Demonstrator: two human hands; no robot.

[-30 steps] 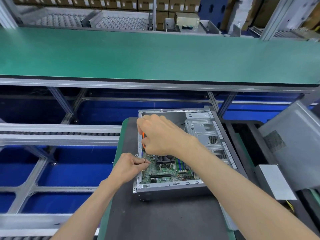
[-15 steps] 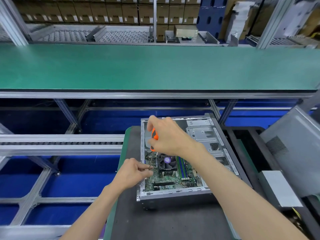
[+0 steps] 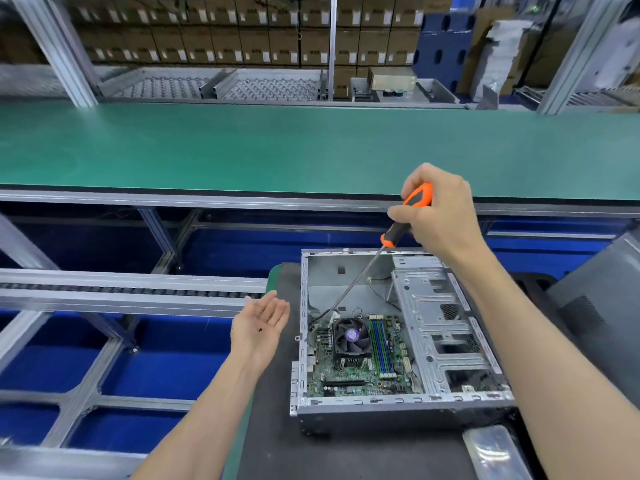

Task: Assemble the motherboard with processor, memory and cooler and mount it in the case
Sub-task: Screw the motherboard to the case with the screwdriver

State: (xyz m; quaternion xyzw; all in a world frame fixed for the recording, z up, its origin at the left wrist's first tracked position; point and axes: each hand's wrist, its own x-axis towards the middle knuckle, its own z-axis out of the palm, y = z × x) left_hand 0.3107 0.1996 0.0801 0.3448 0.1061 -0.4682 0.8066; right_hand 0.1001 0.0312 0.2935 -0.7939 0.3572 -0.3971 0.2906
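Head view: screw (image 3: 260, 329) lies in upturned left hand (image 3: 259, 328), left of the case (image 3: 401, 407).
Right hand (image 3: 438, 211) grips the screwdriver (image 3: 403, 220); its shaft slants down-left toward the motherboard (image 3: 360, 372), nearer the right hand.

Bright, even overhead light here, and shadows stay soft and faint. Wide-angle bending curves the green bench (image 3: 311, 150) and the rails at the frame edges. Boxes (image 3: 221, 32) along the top are smeared with blur (upper right worst). A pale sheen lies on the case (image 3: 446, 327) metal, lower right.
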